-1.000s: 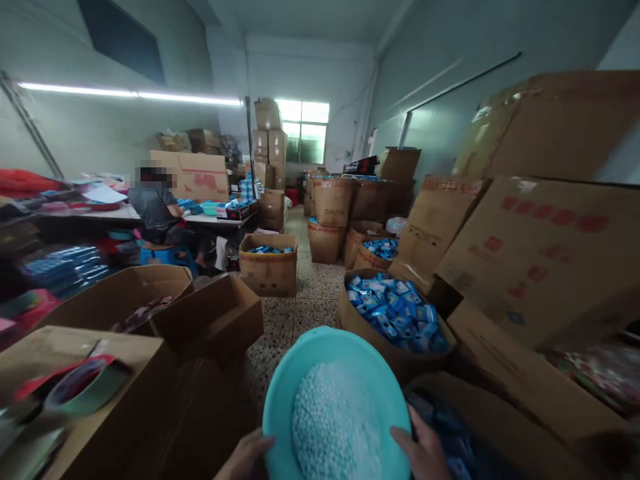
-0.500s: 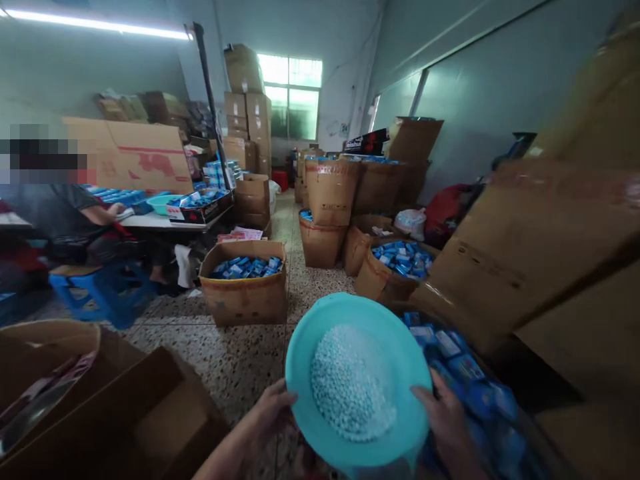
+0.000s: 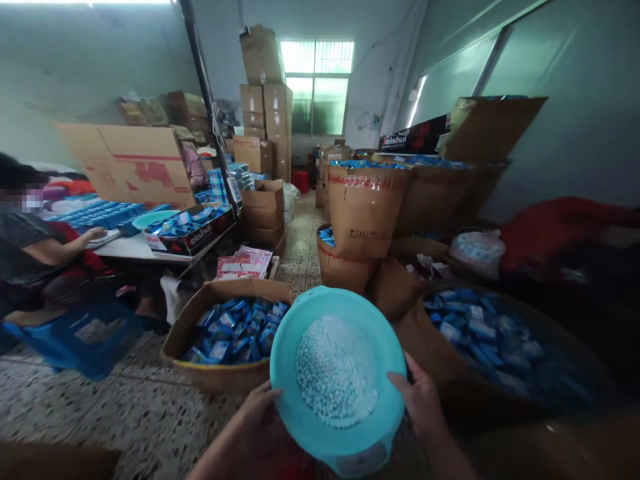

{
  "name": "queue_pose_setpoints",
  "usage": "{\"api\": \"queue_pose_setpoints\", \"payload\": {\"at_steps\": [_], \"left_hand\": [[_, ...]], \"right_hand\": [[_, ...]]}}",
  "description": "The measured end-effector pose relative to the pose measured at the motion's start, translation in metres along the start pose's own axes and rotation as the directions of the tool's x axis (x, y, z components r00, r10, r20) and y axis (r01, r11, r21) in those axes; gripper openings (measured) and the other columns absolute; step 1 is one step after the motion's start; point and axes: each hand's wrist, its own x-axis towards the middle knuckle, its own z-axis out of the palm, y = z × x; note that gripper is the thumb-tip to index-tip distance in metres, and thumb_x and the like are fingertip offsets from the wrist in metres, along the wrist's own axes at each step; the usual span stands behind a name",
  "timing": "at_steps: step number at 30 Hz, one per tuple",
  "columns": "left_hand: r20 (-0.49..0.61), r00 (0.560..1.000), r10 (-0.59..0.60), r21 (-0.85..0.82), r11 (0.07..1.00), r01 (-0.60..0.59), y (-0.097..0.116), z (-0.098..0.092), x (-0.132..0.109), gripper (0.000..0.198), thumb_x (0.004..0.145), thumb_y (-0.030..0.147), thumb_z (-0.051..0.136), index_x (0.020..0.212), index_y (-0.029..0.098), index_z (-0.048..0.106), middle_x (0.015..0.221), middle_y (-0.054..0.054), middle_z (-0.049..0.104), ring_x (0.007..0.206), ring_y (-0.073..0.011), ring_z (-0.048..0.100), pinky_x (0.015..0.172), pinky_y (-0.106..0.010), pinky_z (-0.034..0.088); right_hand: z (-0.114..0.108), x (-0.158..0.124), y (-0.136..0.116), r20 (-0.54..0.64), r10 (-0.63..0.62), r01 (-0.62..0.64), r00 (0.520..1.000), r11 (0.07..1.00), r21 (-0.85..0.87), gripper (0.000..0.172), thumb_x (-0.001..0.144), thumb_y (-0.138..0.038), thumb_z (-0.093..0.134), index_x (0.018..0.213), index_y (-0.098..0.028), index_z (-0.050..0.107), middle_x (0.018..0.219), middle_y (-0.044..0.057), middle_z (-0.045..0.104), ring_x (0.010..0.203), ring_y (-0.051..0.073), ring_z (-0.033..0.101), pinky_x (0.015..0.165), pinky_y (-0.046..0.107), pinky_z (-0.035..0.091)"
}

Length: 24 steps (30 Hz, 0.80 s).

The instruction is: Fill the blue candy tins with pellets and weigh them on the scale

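A turquoise plastic basin (image 3: 289, 347) is held out in front of me. Small white and pale blue beads (image 3: 333, 380) cover its bottom, heaped toward the left side. My left hand (image 3: 263, 403) grips the left rim, thumb over the edge and fingers hidden beneath. On the right rim, my right hand (image 3: 417, 393) holds on the same way, thumb on top. The basin hangs above the speckled floor, close to a carton (image 3: 225, 381) of small blue packets (image 3: 240, 327) on the left.
A person (image 3: 47, 247) sits on a blue stool (image 3: 95, 340) at a table (image 3: 117, 248) on the left. Tall cartons (image 3: 367, 213) of blue packets line the right, with an open carton (image 3: 425, 333) nearer. A narrow aisle (image 3: 303, 247) runs between them toward the window.
My viewpoint has moved forward along the floor. The carton of blue packets on the left and the tall cartons appear nearer. The basin stays in both hands, slightly left of before.
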Motion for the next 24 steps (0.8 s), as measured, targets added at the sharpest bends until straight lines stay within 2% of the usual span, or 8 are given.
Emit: {"api": "queue_pose_setpoints", "payload": {"at_steps": [2,4,8,11,15,20,22,24], "left_hand": [[-0.062,0.998,0.003,0.014,1.0,-0.003,0.029,0.006,0.049,0.035,0.047,0.02,0.08,0.078,0.013,0.066,0.065,-0.006,0.07,0.057,-0.0197,0.064,0.055,-0.029,0.051],[-0.051,0.998,-0.024,-0.009,1.0,0.024,0.06,0.016,0.092,0.037,0.05,0.021,0.08,0.083,0.013,0.067,0.072,-0.008,0.072,0.062,-0.0228,0.066,0.06,-0.032,0.053],[-0.036,0.979,-0.201,-0.042,0.979,0.2,0.116,0.039,0.162,0.039,0.063,0.032,0.075,0.095,0.013,0.065,0.082,-0.013,0.073,0.072,-0.028,0.069,0.063,-0.037,0.056],[-0.149,0.958,-0.244,-0.032,0.97,0.242,0.152,0.05,0.217,0.031,0.066,0.025,0.071,0.093,0.011,0.064,0.079,-0.014,0.073,0.068,-0.0292,0.069,0.058,-0.038,0.056],[-0.312,0.94,-0.138,-0.108,0.988,0.109,0.199,0.049,0.3,0.024,0.065,0.008,0.063,0.089,0.01,0.063,0.069,-0.012,0.072,0.061,-0.0268,0.068,0.059,-0.039,0.057],[-0.485,0.873,-0.06,-0.179,0.983,-0.031,0.26,0.046,0.386,0.023,0.064,0.004,0.059,0.085,0.01,0.061,0.062,-0.009,0.069,0.054,-0.0234,0.065,0.058,-0.037,0.056],[-0.529,0.848,-0.032,-0.197,0.977,-0.086,0.284,0.05,0.413,0.023,0.063,0.004,0.06,0.085,0.01,0.061,0.063,-0.008,0.07,0.056,-0.0228,0.066,0.059,-0.035,0.055],[-0.558,0.83,-0.007,-0.205,0.97,-0.13,0.307,0.055,0.439,0.023,0.063,0.006,0.062,0.085,0.011,0.061,0.065,-0.008,0.07,0.056,-0.0217,0.066,0.059,-0.033,0.055]], "right_hand": [[0.023,0.05,-0.006,0.027,-0.011,0.011,1.0,1.0,-0.028,0.055,0.05,-0.036,0.072,0.101,-0.016,0.071,0.091,0.007,0.073,0.084,0.03,0.065,0.071,0.035,0.054],[0.043,0.097,-0.015,0.018,-0.041,0.042,0.999,0.998,-0.054,0.053,0.051,-0.037,0.071,0.1,-0.016,0.071,0.093,0.007,0.073,0.086,0.031,0.065,0.072,0.035,0.054],[0.08,0.185,-0.034,0.051,-0.109,0.113,0.993,0.989,-0.092,0.055,0.055,-0.041,0.07,0.105,-0.017,0.07,0.099,0.007,0.072,0.093,0.031,0.064,0.076,0.036,0.054],[0.112,0.253,-0.04,0.095,-0.109,0.119,0.99,0.987,-0.105,0.055,0.055,-0.039,0.071,0.106,-0.017,0.069,0.102,0.008,0.071,0.095,0.032,0.063,0.08,0.038,0.053],[0.167,0.352,-0.035,0.233,-0.056,0.073,0.971,0.995,-0.067,0.058,0.059,-0.041,0.072,0.111,-0.017,0.066,0.107,0.009,0.069,0.096,0.031,0.063,0.083,0.041,0.052],[0.235,0.46,-0.03,0.347,-0.041,0.082,0.937,0.991,-0.103,0.065,0.059,-0.051,0.075,0.113,-0.017,0.064,0.11,0.01,0.068,0.106,0.032,0.059,0.097,0.045,0.044],[0.256,0.491,-0.032,0.433,-0.002,0.054,0.902,0.993,-0.109,0.068,0.06,-0.052,0.076,0.117,-0.016,0.062,0.109,0.011,0.068,0.11,0.032,0.057,0.102,0.046,0.039],[0.276,0.517,-0.031,0.53,0.104,-0.062,0.842,0.993,-0.097,0.067,0.065,-0.052,0.075,0.119,-0.014,0.061,0.107,0.012,0.069,0.11,0.032,0.058,0.102,0.047,0.039]]}}
